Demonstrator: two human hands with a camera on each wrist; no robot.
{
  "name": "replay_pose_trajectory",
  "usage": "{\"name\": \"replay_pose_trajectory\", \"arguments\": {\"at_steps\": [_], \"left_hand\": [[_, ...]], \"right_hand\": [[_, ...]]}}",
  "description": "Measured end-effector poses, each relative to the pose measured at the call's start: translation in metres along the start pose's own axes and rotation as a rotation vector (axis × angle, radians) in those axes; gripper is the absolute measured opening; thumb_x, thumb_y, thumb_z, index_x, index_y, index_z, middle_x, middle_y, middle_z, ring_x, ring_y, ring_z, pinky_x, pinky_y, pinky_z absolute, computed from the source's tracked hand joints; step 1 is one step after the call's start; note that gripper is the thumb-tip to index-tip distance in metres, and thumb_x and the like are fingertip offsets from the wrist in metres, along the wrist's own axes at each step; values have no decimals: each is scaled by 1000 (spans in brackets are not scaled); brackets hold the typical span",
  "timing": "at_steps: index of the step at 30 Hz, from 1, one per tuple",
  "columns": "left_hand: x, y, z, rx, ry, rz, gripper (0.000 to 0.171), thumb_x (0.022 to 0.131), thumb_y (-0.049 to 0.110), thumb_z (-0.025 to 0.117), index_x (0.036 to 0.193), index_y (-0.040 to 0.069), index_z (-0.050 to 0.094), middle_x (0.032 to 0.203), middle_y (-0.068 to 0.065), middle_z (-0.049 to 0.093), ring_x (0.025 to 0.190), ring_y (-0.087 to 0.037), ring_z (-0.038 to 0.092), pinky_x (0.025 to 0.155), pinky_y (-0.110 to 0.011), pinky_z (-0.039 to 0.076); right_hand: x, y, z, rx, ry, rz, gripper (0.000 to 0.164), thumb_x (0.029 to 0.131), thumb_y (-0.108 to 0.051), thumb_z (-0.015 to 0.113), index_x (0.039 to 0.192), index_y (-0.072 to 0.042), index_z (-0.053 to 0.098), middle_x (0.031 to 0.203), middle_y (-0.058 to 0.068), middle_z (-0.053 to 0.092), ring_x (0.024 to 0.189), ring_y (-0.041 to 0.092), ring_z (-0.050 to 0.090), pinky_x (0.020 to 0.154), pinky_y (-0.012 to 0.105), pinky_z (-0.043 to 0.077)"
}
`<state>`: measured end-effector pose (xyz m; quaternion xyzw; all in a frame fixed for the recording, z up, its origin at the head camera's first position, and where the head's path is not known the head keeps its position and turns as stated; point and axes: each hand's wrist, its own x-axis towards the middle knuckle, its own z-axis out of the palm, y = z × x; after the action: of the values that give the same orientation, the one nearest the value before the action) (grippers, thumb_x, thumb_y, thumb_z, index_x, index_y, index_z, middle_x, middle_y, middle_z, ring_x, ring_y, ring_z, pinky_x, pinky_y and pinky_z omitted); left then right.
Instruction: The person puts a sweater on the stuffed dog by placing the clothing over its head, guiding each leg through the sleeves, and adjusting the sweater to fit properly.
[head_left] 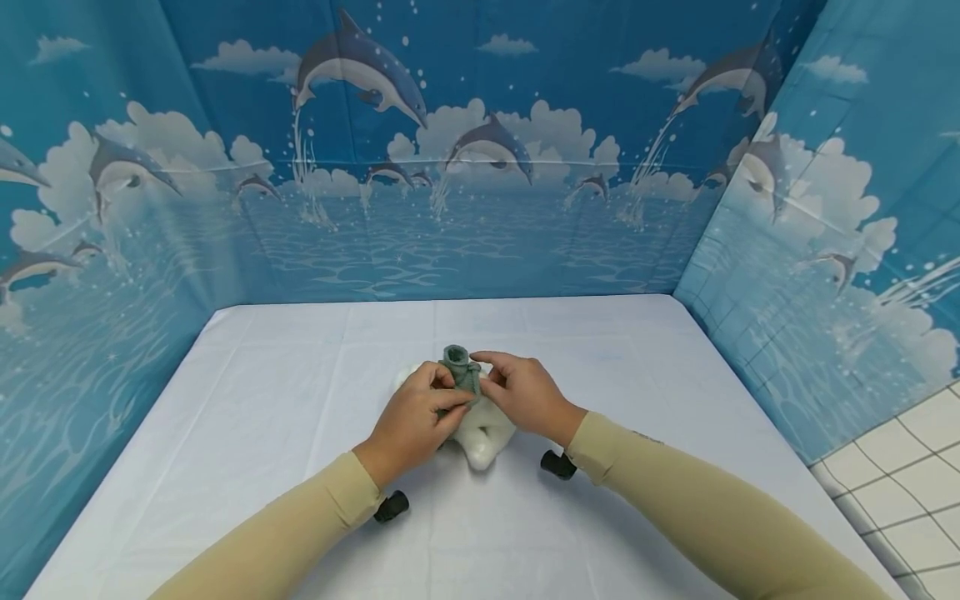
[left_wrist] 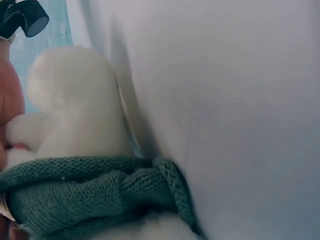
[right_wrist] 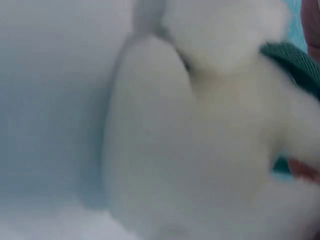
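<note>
A white plush toy lies on the table with its rounded limbs toward me. A green knitted sweater is round part of it, the round opening facing up; in the left wrist view the sweater shows thick ribbed edges, with white plush on both sides. My left hand pinches the sweater's near edge between thumb and fingers. On the right side, my right hand holds the toy beside the sweater, thumb and index finger curved about a small limb. Plush fills most of the right wrist view.
A white cloth covers the table. Black wrist cameras hang below the left wrist and the right wrist, close over the cloth. Blue dolphin-print curtains stand behind and along both sides.
</note>
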<state>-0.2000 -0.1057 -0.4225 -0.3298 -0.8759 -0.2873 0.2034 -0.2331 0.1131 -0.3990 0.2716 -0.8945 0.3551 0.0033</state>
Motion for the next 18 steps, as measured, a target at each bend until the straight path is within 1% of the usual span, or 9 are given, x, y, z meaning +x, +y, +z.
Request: {"name": "replay_pose_trajectory", "arguments": {"at_steps": [3,6,8,10,15,16,18], "left_hand": [[0,-1,-2,-11,-14,-34,15,97,12,77,110,13,84,112,-6,60,101,-18,62,87,-35,59],[0,-2,-2,-13,-29,-43,16,97,13,77,112,13,84,113,-7,60,100,-18,64,85,-34,60],[-1,-3,-3,-15,-38,-40,17,97,14,78,113,13,84,114,-8,60,100,-19,64,84,-34,60],[-1,-3,-3,-17,-51,-39,18,97,14,77,114,13,83,114,-9,61,99,-19,65,82,-34,60],[-3,-4,-3,-6,-88,-38,19,99,16,75,117,15,83,117,-7,62,96,-17,66,79,-30,59],[-3,-4,-3,1,-94,-37,19,100,16,74,117,15,82,118,-7,62,96,-17,67,78,-30,59],[-3,-5,-4,9,-97,-34,19,100,17,74,117,16,83,117,-7,62,96,-17,67,79,-30,59]], "right_hand": [[1,2,-6,47,-96,19,53,103,-12,68,154,-12,54,91,3,70,64,10,54,60,26,47],[1,4,-8,55,-136,18,58,100,-10,73,154,-12,53,96,2,70,71,9,58,65,26,50],[1,5,-7,29,-120,8,55,98,-11,75,150,-10,56,97,0,70,74,8,60,67,26,52],[1,4,-5,5,-87,1,45,99,-11,74,142,-8,60,95,0,71,74,6,61,67,26,53],[1,4,1,3,-13,6,22,99,-8,72,119,-8,63,88,0,68,66,8,55,63,26,49],[1,3,1,9,-12,9,20,99,-8,72,117,-8,63,88,0,67,65,8,55,62,26,49],[2,4,0,-4,-30,5,25,99,-10,73,122,-8,62,89,-1,68,67,7,57,63,26,50]]}}
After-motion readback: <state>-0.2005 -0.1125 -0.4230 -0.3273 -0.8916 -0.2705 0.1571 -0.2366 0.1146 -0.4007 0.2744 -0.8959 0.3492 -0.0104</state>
